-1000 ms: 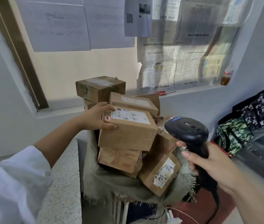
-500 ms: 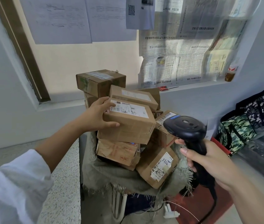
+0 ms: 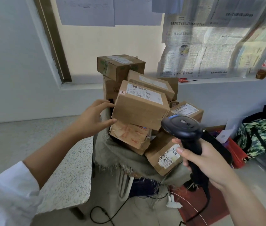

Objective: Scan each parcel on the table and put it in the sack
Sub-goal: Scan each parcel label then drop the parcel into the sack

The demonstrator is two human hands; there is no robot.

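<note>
A brown cardboard parcel (image 3: 138, 111) with a white shipping label on top lies on the heap of parcels filling the frayed grey-green sack (image 3: 120, 154). My left hand (image 3: 93, 118) is at the parcel's left end, fingers spread and nearly straight, with fingertips and thumb touching its edge and lower corner. My right hand (image 3: 210, 162) grips the handle of a black barcode scanner (image 3: 181, 126), held in front of the heap's right side with its head facing the parcels. Several other boxes are stacked behind and below, one taped box (image 3: 119, 66) highest.
A speckled stone table (image 3: 70, 173) ends just left of the sack. Patterned bags (image 3: 259, 136) sit against the right wall above a red mat (image 3: 202, 209). A black cable (image 3: 106, 214) loops on the floor. A window sill (image 3: 210, 82) runs behind the heap.
My left hand has come off the top of the labelled parcel and now only touches its left end. The parcel rests on the heap. The scanner stays in my right hand.
</note>
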